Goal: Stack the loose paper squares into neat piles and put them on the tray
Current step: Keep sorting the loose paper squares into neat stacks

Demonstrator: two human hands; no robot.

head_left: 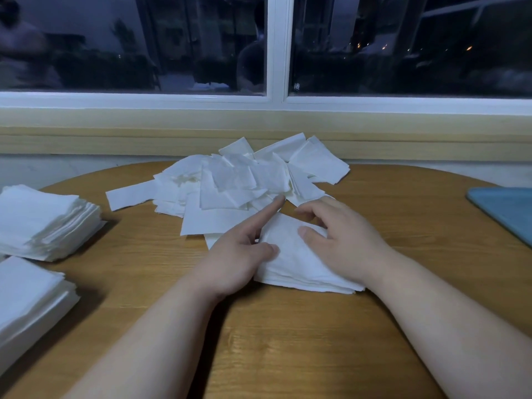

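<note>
Loose paper squares (230, 180) lie in a thin, white, limp heap at the far middle of the wooden table (288, 341), overlapping at all angles, with one long strip poking out to the left. Just near of the heap sits a small pile (293, 266) being built. The right hand (342, 243) pins it, thumb flat on top and fingers curved over its far edge, likely so the sheets stay squared. The left hand (233, 260) presses its thumb on the pile's left edge while its index finger stretches straight out to touch a loose sheet, probably to drag it in. Two taller stacks (37, 220) wait at the left edge, well apart from the blue tray (506, 211) at far right, whose visible part holds no paper.
</note>
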